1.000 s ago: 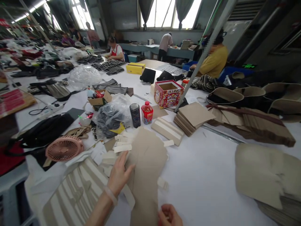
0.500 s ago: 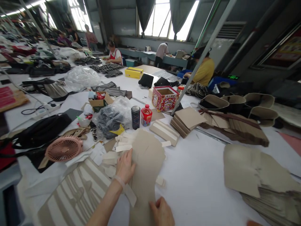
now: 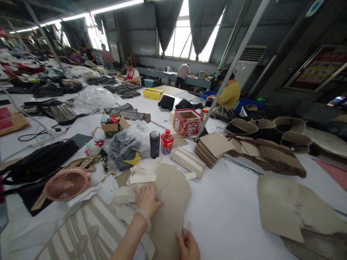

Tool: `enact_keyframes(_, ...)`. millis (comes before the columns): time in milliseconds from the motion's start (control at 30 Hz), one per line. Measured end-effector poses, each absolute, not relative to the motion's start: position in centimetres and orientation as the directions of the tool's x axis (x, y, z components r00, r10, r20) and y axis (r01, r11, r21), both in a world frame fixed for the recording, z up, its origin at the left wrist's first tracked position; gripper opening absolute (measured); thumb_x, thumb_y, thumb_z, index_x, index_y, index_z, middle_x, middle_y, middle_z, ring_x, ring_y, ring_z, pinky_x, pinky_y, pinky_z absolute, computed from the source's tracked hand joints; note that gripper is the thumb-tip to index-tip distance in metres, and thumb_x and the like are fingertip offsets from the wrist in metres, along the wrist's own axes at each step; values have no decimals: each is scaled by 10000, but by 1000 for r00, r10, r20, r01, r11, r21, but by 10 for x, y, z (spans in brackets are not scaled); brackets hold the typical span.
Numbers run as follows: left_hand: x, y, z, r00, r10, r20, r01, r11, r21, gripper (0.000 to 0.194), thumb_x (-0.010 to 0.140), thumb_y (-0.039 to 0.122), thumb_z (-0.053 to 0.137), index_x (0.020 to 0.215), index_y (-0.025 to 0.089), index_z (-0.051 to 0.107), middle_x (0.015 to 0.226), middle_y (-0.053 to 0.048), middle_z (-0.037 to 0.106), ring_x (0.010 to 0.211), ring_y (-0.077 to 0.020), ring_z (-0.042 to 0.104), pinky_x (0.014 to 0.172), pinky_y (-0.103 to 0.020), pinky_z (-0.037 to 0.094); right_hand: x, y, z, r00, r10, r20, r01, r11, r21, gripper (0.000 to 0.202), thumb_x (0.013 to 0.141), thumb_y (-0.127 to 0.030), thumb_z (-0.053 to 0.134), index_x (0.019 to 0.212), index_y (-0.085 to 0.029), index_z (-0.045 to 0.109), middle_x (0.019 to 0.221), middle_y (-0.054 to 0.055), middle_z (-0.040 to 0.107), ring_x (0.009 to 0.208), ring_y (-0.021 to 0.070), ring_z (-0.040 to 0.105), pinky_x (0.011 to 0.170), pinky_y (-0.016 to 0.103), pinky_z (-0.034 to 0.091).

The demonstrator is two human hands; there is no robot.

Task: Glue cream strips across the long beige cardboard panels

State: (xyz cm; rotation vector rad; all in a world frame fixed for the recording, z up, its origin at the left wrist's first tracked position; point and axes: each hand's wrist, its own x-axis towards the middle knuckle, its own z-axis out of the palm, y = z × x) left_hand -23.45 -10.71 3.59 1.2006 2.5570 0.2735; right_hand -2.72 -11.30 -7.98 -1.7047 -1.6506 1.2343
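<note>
A curved beige cut-out sheet (image 3: pixel 169 202) lies on the white table in front of me. My left hand (image 3: pixel 148 200) rests on its left edge, thumb spread away and fingertips pressed down just below a white strip (image 3: pixel 142 178). A band circles the left wrist, and a long pale strip hangs beside it. At the sheet's lower right edge, my right hand (image 3: pixel 189 246) is closed, with its thumb and fingers at the rim. Small white tabs (image 3: pixel 190 176) stick out along the sheet's right side. More pale strips (image 3: pixel 123 195) are heaped left of the left hand.
A striped beige panel (image 3: pixel 73 231) and a pink fan (image 3: pixel 67 184) lie to the left. Beyond are a dark can (image 3: pixel 154 144), a red bottle (image 3: pixel 167 142) and a patterned box (image 3: pixel 187 122). Stacked beige pieces (image 3: pixel 292 206) sit right, near a slanted pole (image 3: pixel 230 68). Co-workers sit farther back.
The view has tilted up slightly, so the table things sit lower. My left hand's fingertips have come off the white strip and lie below it. My right hand stays at the sheet's edge.
</note>
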Motion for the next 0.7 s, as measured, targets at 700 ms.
enact_keyframes(700,-201,-107,5,-648,733,-210,573,649,500,704,584,446,616,1191,168,392,1004,-60,581,1004,-241,509,835,-338,329,-43,-106,-82,-160,888,-431,199,-399,-895,466,586,-678,521,602,-222,427,409,-35,525,413,145,484,398,224,343)
